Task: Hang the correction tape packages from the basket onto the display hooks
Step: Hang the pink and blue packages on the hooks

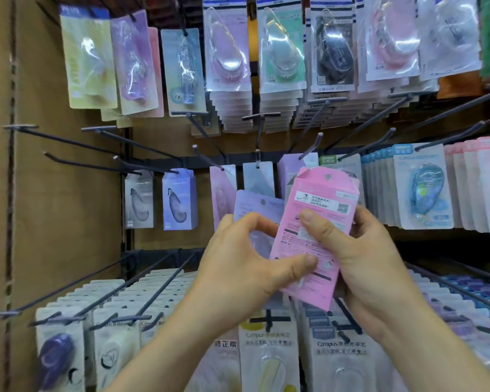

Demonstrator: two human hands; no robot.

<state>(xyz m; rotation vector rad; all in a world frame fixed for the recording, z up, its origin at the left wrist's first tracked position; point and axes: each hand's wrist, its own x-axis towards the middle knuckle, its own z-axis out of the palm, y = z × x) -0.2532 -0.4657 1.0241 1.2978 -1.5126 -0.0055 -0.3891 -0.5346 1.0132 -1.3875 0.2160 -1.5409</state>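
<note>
Head view is showing the left hand (pixel 238 267) and right hand (pixel 371 258), fingers pinching a pink flat card correction tape package (pixel 320 222), tilting toward one o'clock below a black wire hook (pixel 311 148), where its small hole is likely missing the tip, the package slipping free.

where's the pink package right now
In the head view the pink package is centre-right, held between the left hand and the right hand in front of the middle row of hooks, with a lilac package just behind its left edge.
</note>
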